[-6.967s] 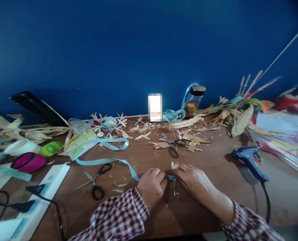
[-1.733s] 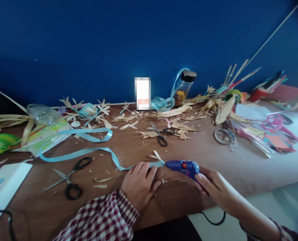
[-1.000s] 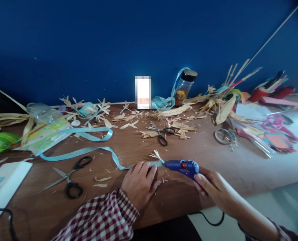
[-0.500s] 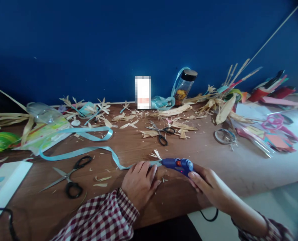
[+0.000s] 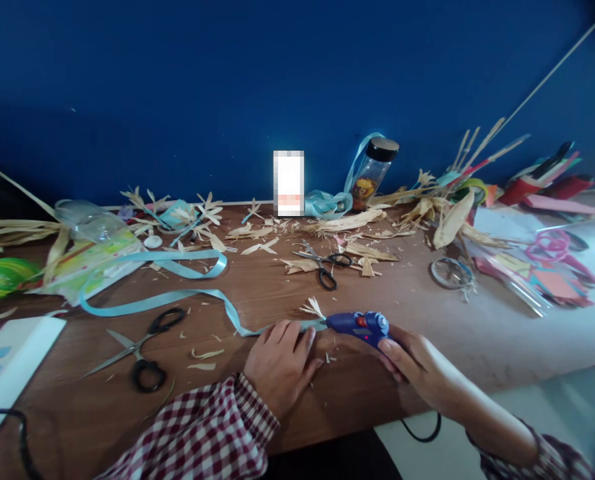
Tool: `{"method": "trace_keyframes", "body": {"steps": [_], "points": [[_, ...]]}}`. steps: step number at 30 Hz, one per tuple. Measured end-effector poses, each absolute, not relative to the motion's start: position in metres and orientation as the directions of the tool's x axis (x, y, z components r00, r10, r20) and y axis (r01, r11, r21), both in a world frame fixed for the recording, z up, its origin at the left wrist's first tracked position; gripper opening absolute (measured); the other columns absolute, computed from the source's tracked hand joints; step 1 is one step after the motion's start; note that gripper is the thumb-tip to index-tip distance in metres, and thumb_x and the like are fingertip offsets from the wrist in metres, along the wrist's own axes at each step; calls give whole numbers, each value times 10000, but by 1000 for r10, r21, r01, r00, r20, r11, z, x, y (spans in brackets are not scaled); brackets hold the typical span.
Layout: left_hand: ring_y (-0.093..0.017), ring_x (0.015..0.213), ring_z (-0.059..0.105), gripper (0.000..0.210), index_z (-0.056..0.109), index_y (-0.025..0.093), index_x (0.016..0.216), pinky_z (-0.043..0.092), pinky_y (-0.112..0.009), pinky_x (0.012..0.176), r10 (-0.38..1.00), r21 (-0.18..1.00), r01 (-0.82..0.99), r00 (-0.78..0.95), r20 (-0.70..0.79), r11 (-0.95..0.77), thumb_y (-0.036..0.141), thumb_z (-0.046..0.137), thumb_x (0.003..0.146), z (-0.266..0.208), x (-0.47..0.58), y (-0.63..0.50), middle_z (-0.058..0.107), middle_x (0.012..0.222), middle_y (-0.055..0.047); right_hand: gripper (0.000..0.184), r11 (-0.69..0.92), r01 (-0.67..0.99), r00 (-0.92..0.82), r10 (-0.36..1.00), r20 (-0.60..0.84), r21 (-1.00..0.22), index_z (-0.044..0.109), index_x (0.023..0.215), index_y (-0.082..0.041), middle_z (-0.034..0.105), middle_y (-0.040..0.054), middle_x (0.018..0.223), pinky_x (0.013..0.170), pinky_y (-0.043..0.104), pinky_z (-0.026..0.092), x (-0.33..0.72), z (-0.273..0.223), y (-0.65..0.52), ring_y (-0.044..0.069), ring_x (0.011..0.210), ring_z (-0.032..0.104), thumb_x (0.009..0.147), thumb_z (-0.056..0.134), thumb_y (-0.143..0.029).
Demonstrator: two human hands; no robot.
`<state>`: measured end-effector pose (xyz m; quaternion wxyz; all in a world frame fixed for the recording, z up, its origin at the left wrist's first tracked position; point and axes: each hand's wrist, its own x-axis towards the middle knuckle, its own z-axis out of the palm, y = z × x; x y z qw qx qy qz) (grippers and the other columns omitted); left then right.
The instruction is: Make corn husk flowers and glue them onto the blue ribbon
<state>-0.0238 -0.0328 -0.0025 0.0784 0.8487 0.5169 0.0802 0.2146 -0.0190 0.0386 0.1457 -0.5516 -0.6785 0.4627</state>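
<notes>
My left hand (image 5: 280, 363) rests on the wooden table with its fingers bent over a light-blue satin ribbon (image 5: 152, 303), holding it down. The ribbon winds away to the left in loose loops. In my right hand (image 5: 412, 357) is a blue hot glue gun (image 5: 355, 325), its nozzle pointing left at the ribbon's end. A small red light glows on the gun's side. Just behind the nozzle lies a pale frayed husk piece (image 5: 312, 308). The nozzle tip overlaps the ribbon; whether they touch I cannot tell.
Black-handled scissors (image 5: 140, 350) lie open on the left, with a smaller pair (image 5: 323, 262) farther back. Dried husks (image 5: 350, 221), a tilted black-capped jar (image 5: 375, 173) and a blurred-out bright rectangle (image 5: 288, 183) line the blue wall. A tape roll (image 5: 450, 273) lies right.
The glue gun has turned very slightly in my right hand, its nozzle staying at the ribbon's end. My left hand keeps its place on the ribbon. The whole view has shifted a little.
</notes>
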Motion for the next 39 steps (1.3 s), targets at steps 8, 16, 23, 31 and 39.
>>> {"method": "trace_keyframes", "body": {"steps": [8,16,23,31,39], "points": [[-254,1001,487,394,529,170,1196,433,-418,843,885,231,855,459,79,-465,381,475,868,-4,-26,-34,580,1062,-84,343,-41,619,-344,883,-318,-784,448,722,-182,479,-27,567,481,217,365,216,38,-18,98,482,453,925,335,-434],[-255,988,497,372,542,171,1170,435,-417,838,887,215,861,454,85,-462,380,465,872,-3,-27,-33,591,1036,-79,344,-33,587,-338,898,-282,-809,443,722,-183,461,-30,567,477,211,358,215,37,-22,95,482,434,925,332,-437],[-252,974,511,369,547,173,1163,447,-415,822,888,202,866,452,77,-458,382,469,870,-2,-25,-33,595,1031,-81,347,-31,587,-335,900,-277,-809,442,719,-186,459,-34,568,480,211,359,212,37,-20,95,482,436,924,332,-443],[-254,1015,500,353,549,184,1150,444,-421,850,890,198,868,441,115,-456,380,477,865,-7,-26,-32,588,1081,-77,343,-23,644,-347,882,-319,-765,462,744,-188,479,-29,564,494,223,359,225,44,-26,109,501,451,925,327,-447],[-250,990,508,351,555,182,1139,444,-412,835,885,183,866,446,135,-465,388,468,868,-9,-26,-33,593,1056,-80,342,-30,624,-341,889,-306,-781,447,728,-185,476,-29,574,489,214,349,218,40,-27,101,497,439,925,333,-441]]}}
